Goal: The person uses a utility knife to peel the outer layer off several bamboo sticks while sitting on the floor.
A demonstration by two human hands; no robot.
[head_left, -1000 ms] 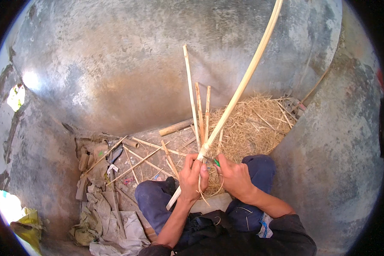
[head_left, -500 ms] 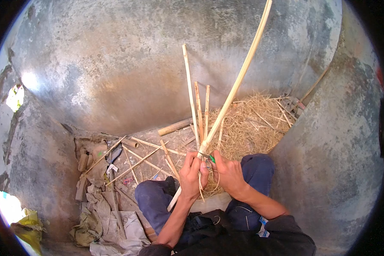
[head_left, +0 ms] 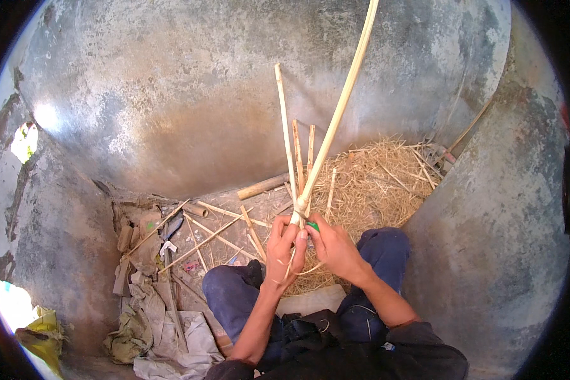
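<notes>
A long pale bamboo strip (head_left: 337, 120) slants up from my hands toward the far wall, and its top runs out of view. My left hand (head_left: 282, 250) is closed round the strip's lower part, with the thumb up near the knot. Beside it, my right hand (head_left: 337, 248) is closed on a small knife with a green handle (head_left: 313, 225). The dark blade lies against the strip just below the knot, partly hidden by fingers. Thin curled slivers (head_left: 291, 263) hang below and between my hands.
Several upright bamboo sticks (head_left: 285, 120) lean at the far wall (head_left: 171, 95). A heap of pale shavings (head_left: 380, 183) lies beyond my right knee. Loose sticks (head_left: 215, 235), a thick bamboo piece (head_left: 261, 187) and crumpled sacking (head_left: 177, 339) lie to the left. A wall (head_left: 487, 234) rises close on the right.
The upper end of the bamboo strip has swung left and stands a little steeper. My right hand and the knife have shifted slightly up and left, closer to my left hand.
</notes>
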